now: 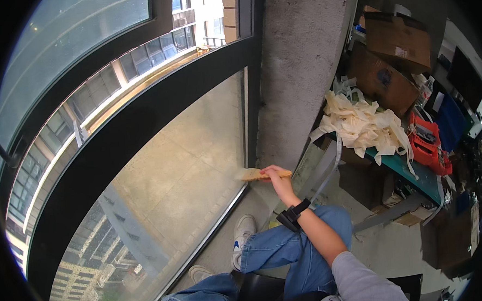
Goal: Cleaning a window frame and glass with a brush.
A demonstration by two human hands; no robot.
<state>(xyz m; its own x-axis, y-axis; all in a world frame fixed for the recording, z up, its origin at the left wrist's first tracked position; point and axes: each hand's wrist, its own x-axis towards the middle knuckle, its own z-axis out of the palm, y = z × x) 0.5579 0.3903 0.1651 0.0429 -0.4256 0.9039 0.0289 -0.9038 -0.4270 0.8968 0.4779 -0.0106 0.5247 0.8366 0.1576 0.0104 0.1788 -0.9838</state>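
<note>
My right hand (280, 182) is closed around a flat brush (251, 175) with a yellowish wooden handle. The brush lies roughly level, and its pale bristle end points left at the lower right part of the window glass (181, 159). Whether the bristles touch the glass, I cannot tell. Dusty, hazy patches cover much of this pane. On my right wrist sits a black strap with a small device (292, 215). My left hand is out of view.
A dark window frame (140, 104) borders the pane, beside a rough concrete pillar (296, 66). On the right, a green-topped table (417, 180) bears crumpled cream cloth strips (362, 122), a red tool holder (428, 143) and cardboard boxes (399, 41). My jeans-clad legs (273, 250) are below.
</note>
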